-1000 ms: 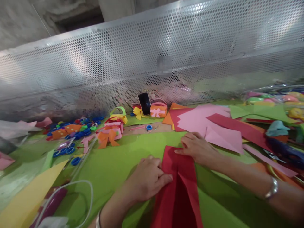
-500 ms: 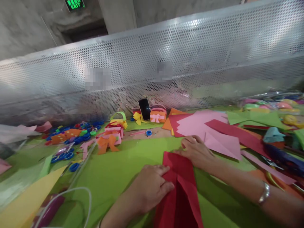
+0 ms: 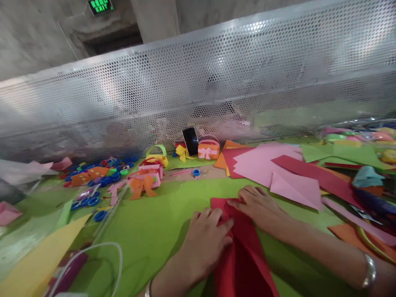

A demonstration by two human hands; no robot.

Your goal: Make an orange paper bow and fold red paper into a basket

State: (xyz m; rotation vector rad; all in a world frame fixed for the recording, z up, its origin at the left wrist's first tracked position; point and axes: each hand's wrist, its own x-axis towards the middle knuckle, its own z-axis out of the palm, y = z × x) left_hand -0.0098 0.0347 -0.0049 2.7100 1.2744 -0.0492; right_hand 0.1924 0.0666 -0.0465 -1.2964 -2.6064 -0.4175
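A sheet of red paper [image 3: 227, 272] lies in front of me, folded lengthwise with a crease down its middle and its right flap lifted near the bottom. My left hand [image 3: 206, 241] is closed on its left side, fingers bent and their tips at the central crease. At the upper right edge, my right hand [image 3: 258, 208] pinches the paper with thumb and forefinger. The near end of the sheet runs out of view. Under it spreads a green tabletop [image 3: 148, 231].
Pink sheets [image 3: 262, 165] and a red strip [image 3: 300, 173] lie to the right. Small paper bags, one orange with a pink bow [image 3: 208, 150], and a phone [image 3: 190, 141] stand at the back. Blue scissors [image 3: 86, 201], a purple tool [image 3: 68, 274] with a white cord and yellow paper [image 3: 46, 258] are left.
My right hand has moved inward from the paper's outer edge onto its top. The left hand's fingers have bent more and shifted slightly right. The camera view has shifted a little.
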